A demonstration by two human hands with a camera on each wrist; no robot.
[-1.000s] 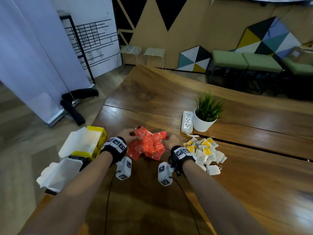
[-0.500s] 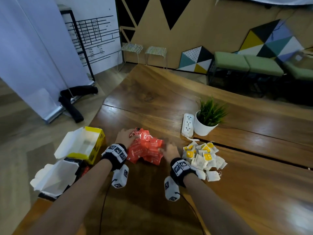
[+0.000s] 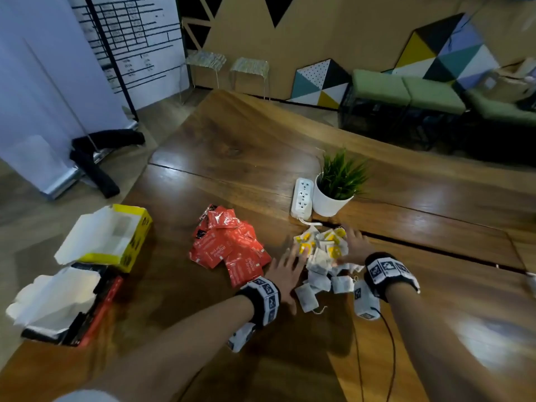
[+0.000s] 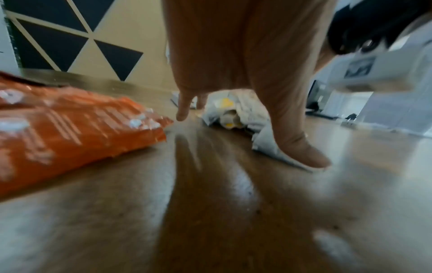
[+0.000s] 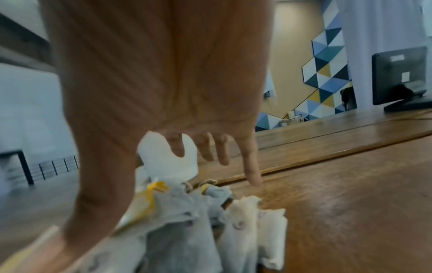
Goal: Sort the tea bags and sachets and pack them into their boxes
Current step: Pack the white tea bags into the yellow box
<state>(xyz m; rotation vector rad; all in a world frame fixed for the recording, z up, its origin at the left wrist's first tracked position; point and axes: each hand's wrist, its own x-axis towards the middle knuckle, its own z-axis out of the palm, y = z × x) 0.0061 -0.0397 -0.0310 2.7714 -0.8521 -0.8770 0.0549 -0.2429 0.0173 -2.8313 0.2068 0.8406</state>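
Room lit dim and warm. Overhead light glares off the table at lower right and near the far seam. Head view: straight lines bow toward the edges; hands smeared by motion. Left wrist view: heavy blur, sachets soft, dark hand shadow on the wood. Right wrist view: palm out of focus, background sharper.

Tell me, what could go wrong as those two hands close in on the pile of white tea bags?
The tea bags lie loose with trailing strings, so the left hand and right hand could tangle or scatter them. Some could slide into the red sachets close beside them and undo the sorting. A wide sweep might knock the potted plant just behind.
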